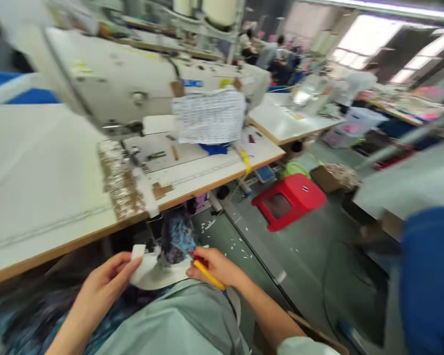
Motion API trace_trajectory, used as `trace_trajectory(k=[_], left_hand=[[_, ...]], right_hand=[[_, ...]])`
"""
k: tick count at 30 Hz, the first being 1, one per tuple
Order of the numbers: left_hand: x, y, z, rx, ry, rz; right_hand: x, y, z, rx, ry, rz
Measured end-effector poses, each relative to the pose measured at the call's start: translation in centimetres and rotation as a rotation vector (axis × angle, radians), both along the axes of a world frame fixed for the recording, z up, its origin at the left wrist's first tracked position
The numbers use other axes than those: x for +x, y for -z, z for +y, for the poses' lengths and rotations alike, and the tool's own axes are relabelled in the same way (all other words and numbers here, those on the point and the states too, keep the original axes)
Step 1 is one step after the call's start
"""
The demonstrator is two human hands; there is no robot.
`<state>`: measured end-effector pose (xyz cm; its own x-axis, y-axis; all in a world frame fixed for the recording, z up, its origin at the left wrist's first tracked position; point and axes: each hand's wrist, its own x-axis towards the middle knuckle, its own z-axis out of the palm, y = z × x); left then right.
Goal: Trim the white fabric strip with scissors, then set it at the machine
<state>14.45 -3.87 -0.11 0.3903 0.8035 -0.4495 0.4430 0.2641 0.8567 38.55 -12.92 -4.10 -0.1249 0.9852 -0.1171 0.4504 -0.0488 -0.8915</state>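
Low in the view, just below the edge of the worktop (52, 197), the left hand (103, 288) pinches a white fabric piece (148, 273) between thumb and curled fingers (128, 266), gripping it at its upper left corner. The right hand (216, 266) sits just beside it on the other side of the same piece, its fingers closed around a yellow tool (209, 276) with a red tip that lies against the fabric's right edge; motion blur hides what kind of tool it is. A dark patterned cloth (175, 236) hangs between the two hands, touching the white piece from above. Both hands rest over the person's lap, covered by a pale green garment (177, 320). On the worktop stands a white sewing machine (133, 84) with a printed sheet (209, 116) taped to its front. To the right, on the floor, a red plastic stool (288, 199) stands well apart from the hands. Other people sit at benches far back in the hall, blurred.
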Motion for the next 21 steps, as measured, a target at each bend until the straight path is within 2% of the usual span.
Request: trace_trajectory(k=[3, 6, 9, 16, 21], left_hand=[[-0.5, 1.4, -0.4, -0.121, -0.068, -0.160], [0.1, 1.6, -0.3, -0.260, -0.118, -0.251], [0.2, 1.6, -0.5, -0.332, -0.125, -0.299], [-0.9, 3.5, -0.7, -0.363, -0.092, -0.317], [-1.3, 4.2, -0.4, -0.370, -0.078, -0.313]], right_hand=[[0.6, -0.1, 0.6, -0.013, -0.142, -0.044], [0.6, 0.0, 1.1, -0.013, -0.234, -0.154], [0.4, 0.0, 2.0, -0.026, -0.292, -0.212], [0.3, 0.0, 4.2, -0.084, -0.451, -0.252], [-0.5, 0.0, 5.3, -0.152, -0.537, -0.381]])
